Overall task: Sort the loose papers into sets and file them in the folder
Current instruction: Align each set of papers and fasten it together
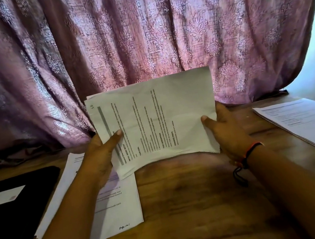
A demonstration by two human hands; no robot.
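Both hands hold a sheaf of white printed papers upright above a brown wooden table. The left hand and right hand each pinch a lower side edge, thumbs on the front. A black folder lies at the left beside a white paper pile; another stack of white sheets lies far right. A purple patterned curtain hangs behind.

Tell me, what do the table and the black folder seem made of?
The table looks like wood or wood-print laminate: brown grain streaks, faint sheen. The black folder seems plastic or coated card, smooth and dull; too dark to be sure.
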